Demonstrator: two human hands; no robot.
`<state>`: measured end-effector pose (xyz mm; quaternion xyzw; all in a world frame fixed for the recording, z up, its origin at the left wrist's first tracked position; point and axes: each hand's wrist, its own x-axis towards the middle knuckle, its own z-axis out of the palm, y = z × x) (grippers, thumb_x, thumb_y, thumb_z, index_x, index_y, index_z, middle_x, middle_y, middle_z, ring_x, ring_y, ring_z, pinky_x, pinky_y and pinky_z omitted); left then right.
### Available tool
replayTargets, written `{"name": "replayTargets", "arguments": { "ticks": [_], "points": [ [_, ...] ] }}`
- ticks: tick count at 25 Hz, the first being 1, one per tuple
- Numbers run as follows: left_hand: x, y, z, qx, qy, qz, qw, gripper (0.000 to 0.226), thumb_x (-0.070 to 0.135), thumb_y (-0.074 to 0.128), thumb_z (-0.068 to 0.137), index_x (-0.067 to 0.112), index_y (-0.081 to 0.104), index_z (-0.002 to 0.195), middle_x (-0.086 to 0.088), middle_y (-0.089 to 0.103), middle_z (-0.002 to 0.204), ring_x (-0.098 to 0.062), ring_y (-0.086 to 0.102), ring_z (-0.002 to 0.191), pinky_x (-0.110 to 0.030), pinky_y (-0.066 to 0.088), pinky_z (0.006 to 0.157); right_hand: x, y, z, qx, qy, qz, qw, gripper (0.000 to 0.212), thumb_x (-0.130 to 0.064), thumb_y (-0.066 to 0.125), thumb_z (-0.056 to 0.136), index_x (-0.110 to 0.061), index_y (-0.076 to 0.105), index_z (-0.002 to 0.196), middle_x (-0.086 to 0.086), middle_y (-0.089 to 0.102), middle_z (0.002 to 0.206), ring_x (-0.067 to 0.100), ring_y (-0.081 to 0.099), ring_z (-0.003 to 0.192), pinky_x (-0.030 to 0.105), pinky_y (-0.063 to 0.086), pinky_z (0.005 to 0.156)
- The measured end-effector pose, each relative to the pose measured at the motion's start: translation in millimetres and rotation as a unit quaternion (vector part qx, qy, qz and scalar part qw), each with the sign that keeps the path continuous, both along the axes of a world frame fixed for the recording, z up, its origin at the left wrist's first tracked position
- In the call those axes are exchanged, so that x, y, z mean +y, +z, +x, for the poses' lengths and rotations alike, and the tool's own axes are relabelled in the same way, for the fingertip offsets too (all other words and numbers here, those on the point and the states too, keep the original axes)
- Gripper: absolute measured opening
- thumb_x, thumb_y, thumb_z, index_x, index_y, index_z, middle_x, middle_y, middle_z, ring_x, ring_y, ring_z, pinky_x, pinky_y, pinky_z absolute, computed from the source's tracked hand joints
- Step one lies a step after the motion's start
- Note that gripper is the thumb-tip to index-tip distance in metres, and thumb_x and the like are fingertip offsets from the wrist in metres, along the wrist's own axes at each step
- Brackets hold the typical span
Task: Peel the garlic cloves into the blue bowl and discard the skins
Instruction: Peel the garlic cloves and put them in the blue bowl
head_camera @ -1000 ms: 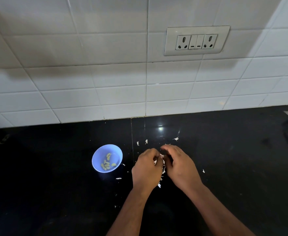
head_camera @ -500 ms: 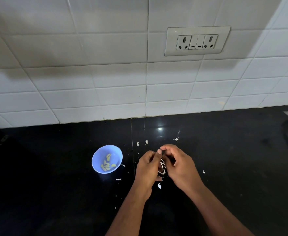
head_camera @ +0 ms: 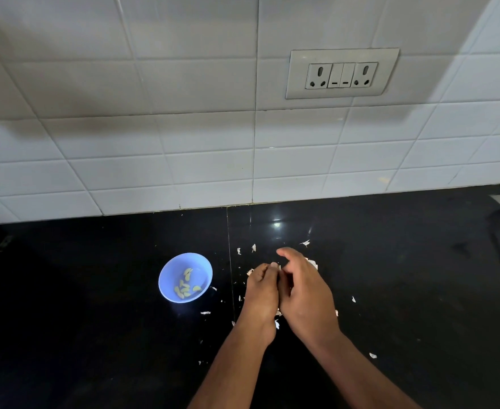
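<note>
1. The left hand [head_camera: 262, 293] and right hand [head_camera: 306, 293] have closed up against each other since a second ago; their fingers curl round something between them, presumably a garlic clove, which stays hidden.
2. The small round blue plastic bowl [head_camera: 169, 274], left of the left hand, holds the same few peeled garlic cloves [head_camera: 185, 286].
3. White papery skin flakes [head_camera: 304, 242] lie scattered around both hands on the black counter [head_camera: 420, 276]; none discarded yet.

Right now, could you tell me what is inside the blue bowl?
The blue bowl holds several peeled garlic cloves, pale yellow-green, lying loose on its bottom. No skins show among them. Nothing covers the bowl, though its near wall hides a little of the bottom.
</note>
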<state>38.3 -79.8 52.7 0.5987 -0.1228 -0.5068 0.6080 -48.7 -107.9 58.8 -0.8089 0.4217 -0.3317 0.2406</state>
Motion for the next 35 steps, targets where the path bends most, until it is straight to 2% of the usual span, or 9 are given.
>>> {"name": "replayTargets", "arguments": {
  "ticks": [5,11,15,18,20,22,25,30,35],
  "points": [
    [4.5,-4.3,2.8,-0.047,-0.051,0.038,0.997,0.038,0.028,0.045,0.112,-0.006,0.062,0.108,-0.01,0.066,0.088,-0.02,0.062,0.081,-0.035,0.05,0.07,-7.2,3.1,-5.8,-0.143,-0.047,0.134,0.979,0.048,-0.006,0.07,0.095,-0.026,0.054,0.135,-0.01,0.069,0.088,0.004,0.065,0.083,0.012,0.045,0.071],
    [14.5,-2.1,20.6,-0.071,-0.016,-0.012,0.997,0.018,0.023,0.061,0.105,0.029,0.072,0.118,0.001,0.076,0.105,-0.012,0.069,0.081,-0.029,0.057,0.068,-25.3,14.6,-20.1,-0.082,0.032,0.134,0.987,0.057,-0.005,0.071,0.094,-0.027,0.05,0.141,-0.015,0.07,0.088,0.006,0.068,0.091,0.012,0.047,0.083],
    [13.0,1.1,22.2,-0.06,-0.015,-0.035,0.997,0.008,0.02,0.075,0.097,0.016,0.077,0.104,-0.001,0.075,0.09,-0.011,0.067,0.076,-0.031,0.057,0.064,-27.2,14.4,-20.8,-0.042,0.078,0.071,0.994,0.063,-0.004,0.072,0.093,-0.027,0.046,0.146,-0.011,0.068,0.088,0.011,0.068,0.09,0.019,0.051,0.085],
    [12.2,-1.0,18.0,0.028,0.019,-0.051,0.998,0.004,0.01,0.074,0.096,0.009,0.078,0.094,-0.005,0.072,0.082,-0.011,0.063,0.07,-0.029,0.053,0.061,-22.8,18.1,-16.0,-0.089,0.054,0.126,0.986,0.057,-0.004,0.072,0.093,-0.029,0.051,0.14,-0.01,0.072,0.088,0.009,0.07,0.086,0.017,0.052,0.081],
    [9.5,0.5,13.5,0.102,0.058,-0.078,0.99,0.01,0.006,0.072,0.096,0.009,0.078,0.089,-0.007,0.071,0.078,-0.012,0.062,0.066,-0.027,0.052,0.061,-19.6,19.4,-9.1,-0.213,0.001,0.254,0.943,0.05,0.0,0.072,0.093,-0.024,0.055,0.133,-0.005,0.075,0.088,0.009,0.071,0.082,0.02,0.054,0.078],
    [6.8,5.2,7.6,0.162,0.093,-0.098,0.977,0.012,0.004,0.069,0.096,0.008,0.076,0.088,-0.008,0.07,0.075,-0.012,0.064,0.063,-0.026,0.053,0.062,-15.8,18.5,0.3,-0.366,-0.035,0.392,0.843,0.044,0.009,0.07,0.091,-0.015,0.057,0.126,0.003,0.074,0.082,0.013,0.068,0.073,0.027,0.054,0.073],
    [4.4,8.6,0.8,0.204,0.121,-0.088,0.967,0.006,0.008,0.07,0.096,0.011,0.074,0.093,-0.001,0.071,0.074,-0.009,0.064,0.063,-0.025,0.051,0.065,-10.1,13.5,7.4,-0.444,-0.055,0.462,0.765,0.039,0.011,0.067,0.091,-0.011,0.057,0.122,0.008,0.074,0.082,0.016,0.067,0.069,0.034,0.054,0.078],
    [5.1,7.7,0.7,0.149,0.135,-0.037,0.979,0.006,0.019,0.077,0.093,0.02,0.08,0.087,0.004,0.07,0.075,-0.004,0.054,0.058,-0.02,0.037,0.052,-8.5,-0.6,0.8,-0.294,-0.061,0.405,0.864,0.027,0.003,0.066,0.096,-0.012,0.07,0.118,0.009,0.078,0.09,0.022,0.072,0.081,0.041,0.059,0.081],
    [13.1,6.0,0.8,0.085,0.131,-0.016,0.988,0.008,0.02,0.079,0.092,0.013,0.082,0.096,0.005,0.069,0.07,0.0,0.056,0.052,-0.016,0.044,0.048,-13.2,8.5,-0.6,-0.314,-0.035,0.394,0.863,0.011,-0.011,0.076,0.093,-0.01,0.08,0.104,0.007,0.08,0.092,0.021,0.075,0.086,0.031,0.061,0.081]
  ]
}}
